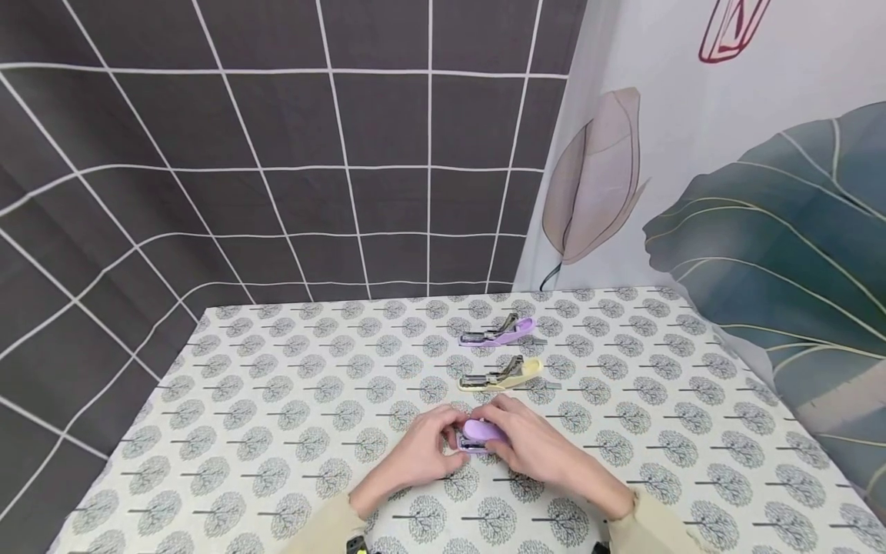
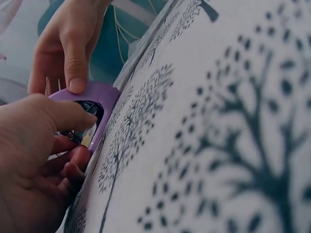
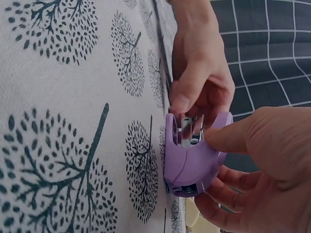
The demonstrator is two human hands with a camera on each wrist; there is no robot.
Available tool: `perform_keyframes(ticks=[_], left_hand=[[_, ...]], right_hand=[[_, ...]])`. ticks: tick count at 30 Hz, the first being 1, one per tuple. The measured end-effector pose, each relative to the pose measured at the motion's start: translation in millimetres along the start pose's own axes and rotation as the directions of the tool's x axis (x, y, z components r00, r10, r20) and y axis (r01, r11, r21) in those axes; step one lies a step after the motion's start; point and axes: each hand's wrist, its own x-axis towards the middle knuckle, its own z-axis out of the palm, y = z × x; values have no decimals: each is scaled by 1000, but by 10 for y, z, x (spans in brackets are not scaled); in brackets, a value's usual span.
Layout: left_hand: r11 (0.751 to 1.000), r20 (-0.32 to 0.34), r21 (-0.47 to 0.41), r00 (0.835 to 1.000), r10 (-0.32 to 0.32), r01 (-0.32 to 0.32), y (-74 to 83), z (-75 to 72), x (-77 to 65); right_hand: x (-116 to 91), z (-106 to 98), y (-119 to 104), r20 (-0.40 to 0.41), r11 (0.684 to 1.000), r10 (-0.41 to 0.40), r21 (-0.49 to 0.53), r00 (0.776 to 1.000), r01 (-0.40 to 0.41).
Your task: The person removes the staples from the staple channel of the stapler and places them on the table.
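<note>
A small purple stapler (image 1: 482, 431) stands on the cloth near the front middle of the table, between both hands. From its right side my right hand (image 1: 529, 442) grips it, the thumb and fingers on either side of the purple body (image 3: 194, 162) in the right wrist view. At the metal front end, my left hand (image 1: 422, 450) holds on with thumb and curled fingers. The left wrist view shows the left thumb (image 2: 73, 116) lying across the stapler's opening, where metal parts show. The left fingertips are partly hidden behind the stapler.
Beyond the hands lies a yellow stapler (image 1: 529, 370) with its metal part raised, and behind it a second purple stapler (image 1: 522, 328) in similar shape. A small grey strip (image 1: 552, 385) lies beside the yellow one. A dark grid curtain (image 1: 381, 200) hangs behind the table.
</note>
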Motion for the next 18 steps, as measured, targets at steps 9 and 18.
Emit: perform_keyframes(ticks=[9,18], left_hand=[[1000,-75,6,997,10,-10,-21,73,2],[1000,-122,-29,993,6,-9,-64,118,-11]], right_hand=[[18,-3,-12,4,1000,-11,1,1000,11],[51,2,-77,4,999,-18,-45,1000,18]])
